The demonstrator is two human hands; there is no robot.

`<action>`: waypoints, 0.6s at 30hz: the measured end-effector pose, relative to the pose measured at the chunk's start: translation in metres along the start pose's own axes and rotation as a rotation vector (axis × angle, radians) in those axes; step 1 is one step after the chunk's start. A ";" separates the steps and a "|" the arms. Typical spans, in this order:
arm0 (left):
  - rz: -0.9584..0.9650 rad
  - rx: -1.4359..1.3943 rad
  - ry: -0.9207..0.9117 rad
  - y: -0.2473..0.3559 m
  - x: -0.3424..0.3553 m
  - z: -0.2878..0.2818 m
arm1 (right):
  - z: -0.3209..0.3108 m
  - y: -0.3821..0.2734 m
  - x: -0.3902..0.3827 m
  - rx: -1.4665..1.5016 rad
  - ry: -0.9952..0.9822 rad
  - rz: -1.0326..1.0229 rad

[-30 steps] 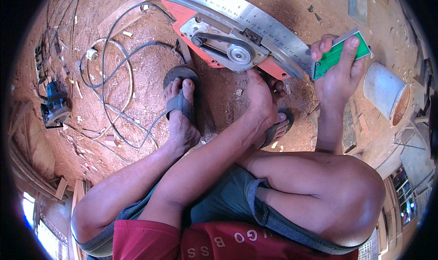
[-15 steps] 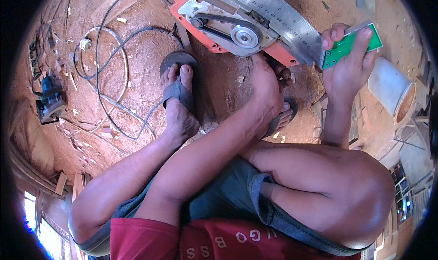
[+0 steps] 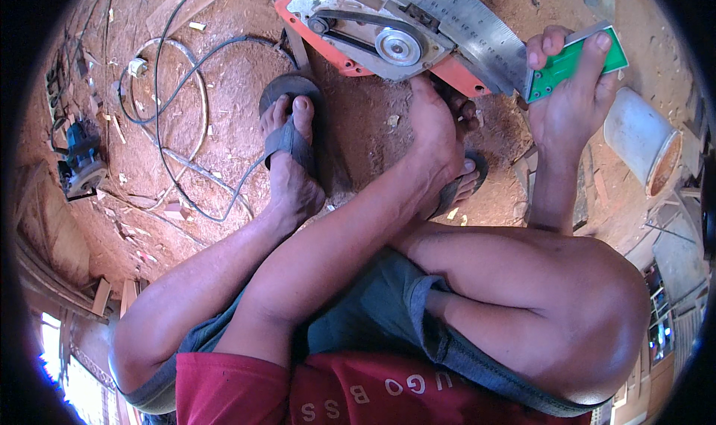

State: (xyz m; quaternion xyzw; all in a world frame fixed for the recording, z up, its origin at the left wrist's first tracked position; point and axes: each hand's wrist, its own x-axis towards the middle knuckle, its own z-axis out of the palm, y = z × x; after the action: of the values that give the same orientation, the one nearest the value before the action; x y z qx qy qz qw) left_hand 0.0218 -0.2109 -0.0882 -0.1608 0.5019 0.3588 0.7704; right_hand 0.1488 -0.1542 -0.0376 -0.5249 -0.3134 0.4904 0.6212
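An orange electric planer (image 3: 451,73) is at the top middle, its drive belt and round pulley exposed on the side facing me. My left hand (image 3: 435,115) reaches across to its lower edge and grips it from below. The curled fingers are partly hidden behind the thumb and palm. A try square (image 3: 477,24) lies with its marked metal blade along the planer's far side. Its green stock (image 3: 548,76) is in my right hand (image 3: 570,101), fingers and thumb closed around it. The planer's upper end runs out of view.
A coiled cable (image 3: 201,89) lies on the brown, chip-strewn ground at left. Beyond it stands a blue-green power tool (image 3: 82,160). A white bucket (image 3: 634,138) lies tipped at right, near wood scraps. My sandalled feet (image 3: 294,127) flank my left forearm.
The planer and try square have shifted slightly upward in the picture, with the whole view moving a little the same way. Both hands keep their grips.
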 end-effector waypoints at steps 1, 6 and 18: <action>-0.012 -0.005 0.024 0.001 -0.002 0.003 | 0.001 0.000 0.000 -0.008 -0.008 -0.003; 0.003 -0.007 0.079 0.002 -0.007 0.009 | 0.008 -0.001 0.000 -0.010 0.028 -0.006; 0.029 -0.072 0.071 -0.019 0.012 0.008 | 0.009 -0.006 -0.003 -0.096 0.047 0.033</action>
State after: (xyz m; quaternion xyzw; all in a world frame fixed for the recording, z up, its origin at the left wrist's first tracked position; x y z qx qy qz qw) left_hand 0.0439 -0.2145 -0.0978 -0.1938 0.5180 0.3816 0.7406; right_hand 0.1412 -0.1536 -0.0290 -0.5704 -0.3131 0.4728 0.5942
